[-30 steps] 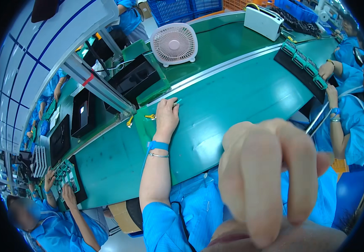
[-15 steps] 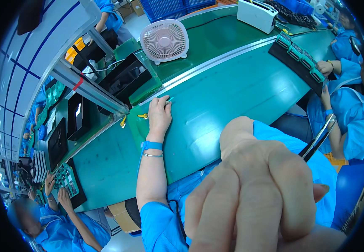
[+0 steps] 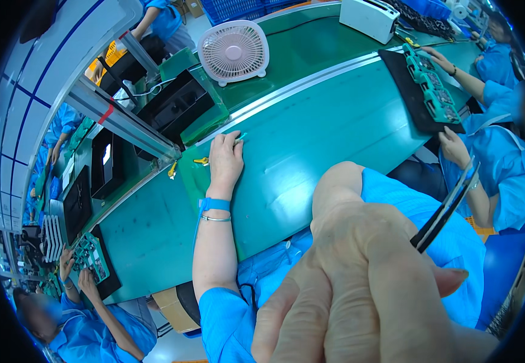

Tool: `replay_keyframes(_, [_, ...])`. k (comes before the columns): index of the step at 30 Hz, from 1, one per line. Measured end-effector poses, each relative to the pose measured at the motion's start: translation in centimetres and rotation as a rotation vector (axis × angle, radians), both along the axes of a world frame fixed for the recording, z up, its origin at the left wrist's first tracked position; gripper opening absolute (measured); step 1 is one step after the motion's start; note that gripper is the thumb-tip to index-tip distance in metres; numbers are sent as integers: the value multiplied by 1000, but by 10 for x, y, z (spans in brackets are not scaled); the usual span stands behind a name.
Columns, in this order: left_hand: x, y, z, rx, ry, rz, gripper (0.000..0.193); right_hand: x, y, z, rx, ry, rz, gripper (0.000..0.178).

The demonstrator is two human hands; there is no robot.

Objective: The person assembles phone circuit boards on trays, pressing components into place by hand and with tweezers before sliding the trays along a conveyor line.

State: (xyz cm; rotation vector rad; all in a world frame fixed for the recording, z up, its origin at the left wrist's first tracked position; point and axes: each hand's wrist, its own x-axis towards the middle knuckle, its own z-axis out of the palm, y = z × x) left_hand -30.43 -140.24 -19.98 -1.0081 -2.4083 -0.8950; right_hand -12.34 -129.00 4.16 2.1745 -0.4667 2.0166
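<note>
My left hand (image 3: 226, 158) rests on the green bench mat, wearing a blue wrist strap (image 3: 215, 204) and a thin metal bracelet. Its fingertips pinch a small pale-green piece (image 3: 242, 137), too small to name. Two yellow clips (image 3: 172, 170) lie just left of that wrist. Close to the camera, my right hand (image 3: 359, 266) is raised with its fingers curled and its back toward me. Dark tweezers (image 3: 447, 202) stick out past its index finger, held in the grip; the hand hides their other end.
Beyond my left hand stand a pink fan (image 3: 233, 51) and an open black box (image 3: 177, 106). A metal post (image 3: 129, 130) rises left of it. At right, a co-worker handles green-framed boards (image 3: 435, 91) on a black mat. Another co-worker at lower left works over a green tray (image 3: 96, 257).
My right hand and the tweezers have shifted slightly left and down. My left hand has barely moved. The right co-worker's far hand has moved to the far end of the boards, which are turned.
</note>
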Motion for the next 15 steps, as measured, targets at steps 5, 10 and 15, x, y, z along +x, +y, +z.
replay_keyframes(5, [-1, 1, 0, -20, -53, 3, 22, 1, 0, 0, 13, -11, -15, 32])
replay_keyframes(10, [0, 0, 3, -15, -56, 5, 22, 3, 0, 0, 26, -14, -36, 31])
replay_keyframes(15, [-1, 1, 1, -19, -51, 2, 22, 4, 1, 2, 42, -10, -52, 30])
